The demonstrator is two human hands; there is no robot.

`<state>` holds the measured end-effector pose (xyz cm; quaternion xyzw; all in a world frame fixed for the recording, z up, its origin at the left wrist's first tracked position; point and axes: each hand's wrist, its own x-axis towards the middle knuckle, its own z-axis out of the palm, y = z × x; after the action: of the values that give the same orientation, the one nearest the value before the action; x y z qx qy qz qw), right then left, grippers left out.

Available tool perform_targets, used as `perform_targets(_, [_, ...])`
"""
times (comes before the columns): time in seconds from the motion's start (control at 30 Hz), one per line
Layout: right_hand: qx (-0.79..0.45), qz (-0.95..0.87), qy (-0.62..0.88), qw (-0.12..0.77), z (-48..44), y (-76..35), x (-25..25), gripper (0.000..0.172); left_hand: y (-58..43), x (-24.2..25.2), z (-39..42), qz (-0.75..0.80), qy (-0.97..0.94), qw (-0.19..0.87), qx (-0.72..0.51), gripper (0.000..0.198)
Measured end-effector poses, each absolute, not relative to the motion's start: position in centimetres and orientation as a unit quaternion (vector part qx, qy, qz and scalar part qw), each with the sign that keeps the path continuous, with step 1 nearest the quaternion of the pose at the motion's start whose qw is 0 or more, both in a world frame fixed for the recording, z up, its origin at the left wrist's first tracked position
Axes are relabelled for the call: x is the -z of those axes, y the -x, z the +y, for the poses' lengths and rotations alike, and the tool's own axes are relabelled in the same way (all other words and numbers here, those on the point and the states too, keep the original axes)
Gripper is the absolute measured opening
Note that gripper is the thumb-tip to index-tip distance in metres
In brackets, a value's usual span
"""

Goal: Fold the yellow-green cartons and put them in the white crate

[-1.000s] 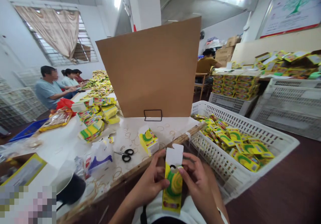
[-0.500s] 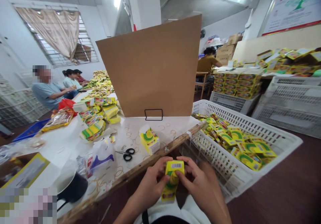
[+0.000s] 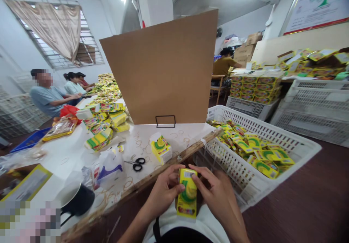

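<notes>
A small yellow carton (image 3: 187,199) with a green and yellow print stands upright over my lap, its barcode end at the top. My left hand (image 3: 167,186) grips its left side, thumb on the front face. From the right, my right hand (image 3: 211,186) holds the upper edge, with thumb and fingers at the barcode end. Just beyond my hands, a stack of flat yellow cartons (image 3: 161,149) lies at the table's edge. Left of that stack are black-handled scissors (image 3: 138,164).
A white crate (image 3: 302,152) full of yellow cartons stands at the right. A cardboard sheet (image 3: 163,72) rises behind the table (image 3: 141,134). A dark mug (image 3: 80,199), a tissue pack (image 3: 110,165) and carton bundles (image 3: 100,137) lie leftward. Several people sit farther off.
The carton's front face now shows more fully, turned toward me, and its barcode end is less visible. My right fingers have shifted along its top edge. The view has moved slightly.
</notes>
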<state>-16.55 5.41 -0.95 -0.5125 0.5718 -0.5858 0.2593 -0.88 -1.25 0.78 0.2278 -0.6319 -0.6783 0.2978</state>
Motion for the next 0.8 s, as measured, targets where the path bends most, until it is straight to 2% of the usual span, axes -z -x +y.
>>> perform_targets(0.13, [0.594,0.553,0.480,0.333,5.4,16.6,0.9,0.030,1.6,-0.4,-0.8,-0.679,-0.243,0.297,0.626,0.044])
perform_targets(0.2, [0.626,0.556,0.420,0.350,5.5,17.2,1.2,0.031,1.8,-0.3,-1.3,-0.725,-0.260,0.312,0.556,0.042])
perform_targets(0.27, [0.709,0.554,0.305,0.311,5.5,18.6,1.5,0.038,1.9,-0.2,-2.6,-0.779,-0.302,0.347,0.426,0.038])
perform_targets(0.3, [0.761,0.546,0.232,0.264,5.6,19.4,1.6,0.045,1.8,-0.1,-3.6,-0.796,-0.326,0.367,0.354,0.036])
perform_targets(0.37, [0.837,0.489,0.159,0.188,5.6,21.0,1.7,0.060,1.5,0.3,-6.1,-0.804,-0.382,0.382,0.249,0.042])
perform_targets(0.4, [0.849,0.468,0.147,0.194,5.5,21.5,1.7,0.061,1.3,0.6,-7.4,-0.799,-0.398,0.384,0.236,0.047])
perform_targets(0.47, [0.838,0.453,0.152,0.262,5.4,21.8,1.9,0.055,0.8,1.2,-9.6,-0.792,-0.427,0.373,0.225,0.050])
perform_targets(0.57, [0.780,0.473,0.171,0.373,5.1,20.4,2.6,0.044,0.2,2.0,-11.4,-0.794,-0.451,0.336,0.229,0.039])
perform_targets(0.67, [0.743,0.487,0.201,0.414,4.8,18.5,3.2,0.041,-0.4,2.1,-11.9,-0.802,-0.456,0.303,0.238,0.028])
perform_targets(0.8, [0.714,0.495,0.230,0.438,4.7,17.4,3.2,0.038,-1.4,1.4,-12.5,-0.816,-0.442,0.269,0.258,0.026])
